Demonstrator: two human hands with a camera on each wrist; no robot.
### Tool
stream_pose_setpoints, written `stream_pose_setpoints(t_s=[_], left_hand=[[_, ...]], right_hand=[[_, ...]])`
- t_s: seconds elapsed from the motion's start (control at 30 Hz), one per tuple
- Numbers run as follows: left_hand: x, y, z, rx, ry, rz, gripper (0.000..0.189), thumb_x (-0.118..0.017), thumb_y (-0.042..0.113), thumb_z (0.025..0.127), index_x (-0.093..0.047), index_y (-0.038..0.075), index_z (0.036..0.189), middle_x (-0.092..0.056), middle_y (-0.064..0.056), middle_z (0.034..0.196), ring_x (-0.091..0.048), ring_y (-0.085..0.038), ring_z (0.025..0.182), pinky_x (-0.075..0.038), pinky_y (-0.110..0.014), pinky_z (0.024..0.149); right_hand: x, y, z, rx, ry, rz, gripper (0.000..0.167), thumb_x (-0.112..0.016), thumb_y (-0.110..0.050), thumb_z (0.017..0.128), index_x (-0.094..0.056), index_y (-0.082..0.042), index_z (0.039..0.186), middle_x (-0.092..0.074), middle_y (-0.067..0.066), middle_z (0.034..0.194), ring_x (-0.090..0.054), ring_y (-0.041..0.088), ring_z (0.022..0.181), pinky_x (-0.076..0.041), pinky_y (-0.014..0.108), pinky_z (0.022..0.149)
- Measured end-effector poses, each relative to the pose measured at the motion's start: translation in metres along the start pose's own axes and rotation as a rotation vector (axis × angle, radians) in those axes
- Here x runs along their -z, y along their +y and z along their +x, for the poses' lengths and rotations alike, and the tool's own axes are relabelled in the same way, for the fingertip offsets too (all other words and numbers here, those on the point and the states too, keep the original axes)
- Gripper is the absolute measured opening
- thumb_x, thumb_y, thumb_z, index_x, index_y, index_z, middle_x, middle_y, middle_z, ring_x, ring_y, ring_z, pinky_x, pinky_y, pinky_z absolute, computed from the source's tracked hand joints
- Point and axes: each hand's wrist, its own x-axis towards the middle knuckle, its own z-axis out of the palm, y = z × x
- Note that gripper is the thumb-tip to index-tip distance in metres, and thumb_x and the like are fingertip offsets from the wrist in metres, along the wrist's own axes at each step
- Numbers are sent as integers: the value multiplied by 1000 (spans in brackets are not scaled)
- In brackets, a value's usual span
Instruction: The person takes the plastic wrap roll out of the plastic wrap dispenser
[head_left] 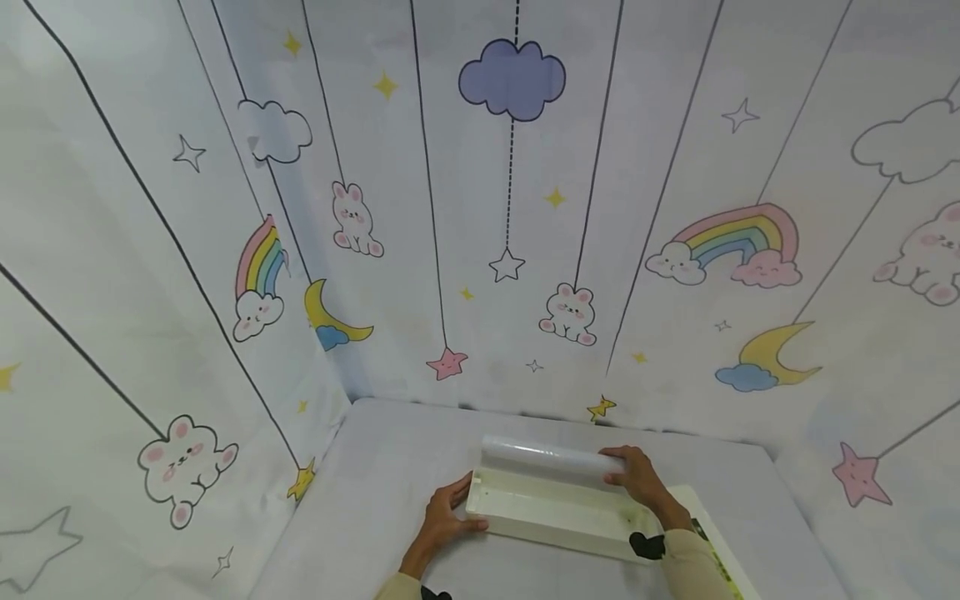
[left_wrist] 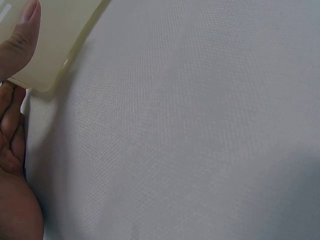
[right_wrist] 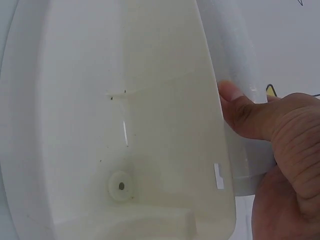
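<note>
A long, open-topped cream plastic box [head_left: 555, 521] lies on the table with its hollow inside facing up. My left hand [head_left: 442, 518] grips its left end, the thumb at the near side and the fingers at the far side; the left wrist view shows the thumb on the box wall [left_wrist: 60, 45]. Right behind the box lies a shiny roll of clear plastic film [head_left: 543, 456]. My right hand [head_left: 643, 482] holds the roll's right end, and in the right wrist view its thumb presses the film roll [right_wrist: 232, 45] beside the box's edge. The fingers beneath the roll are mostly hidden.
A flat white piece with a green label [head_left: 705, 529] lies to the right, partly under the right forearm. The white-covered table [head_left: 337, 533] meets printed fabric walls [head_left: 480, 183] at the back and sides. Small dark specks dot the box's inside.
</note>
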Motion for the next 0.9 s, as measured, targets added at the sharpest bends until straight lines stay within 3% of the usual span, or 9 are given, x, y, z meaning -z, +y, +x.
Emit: stream_pose_setpoints(t_s=[0.1,0.2,0.43,0.67,0.9], left_hand=[[-1,-6,0,16,-3,-25,105,-103,33,75,-51,-1,160,-62,-18,156,-63,-32,145,-49,-25,120],[-2,-8,1,76,-10,-69,107,-104,32,73,-51,5,162,-61,-14,158,-61,-30,148,-45,-20,120],[0,3,0,4,-15,-25,105,-103,27,76,-49,-4,160,-59,-24,157,-61,-42,146,-49,-23,120],[0,-1,2,-55,-25,8,103,-100,32,80,-48,-6,160,-58,-25,158,-62,-37,146,-51,-26,119],[1,2,0,-17,-21,-8,104,-102,30,78,-48,-6,160,-59,-24,157,-61,-40,146,-49,-20,117]], right_hand=[[-1,3,-1,-12,-5,-6,45,-90,1,84,-78,4,127,-76,21,118,-65,37,112,-52,53,99],[-2,6,-1,-26,-2,-15,47,-90,2,82,-78,4,127,-76,20,116,-64,35,111,-51,51,98],[-4,9,1,-16,4,-30,48,-91,2,80,-78,4,126,-76,21,116,-64,36,110,-52,50,96],[-3,8,1,10,-2,-27,47,-92,0,80,-78,5,125,-76,24,116,-67,39,108,-55,49,94],[-4,11,-2,102,30,-15,45,-91,2,78,-78,9,120,-75,32,117,-68,46,106,-57,44,89]])
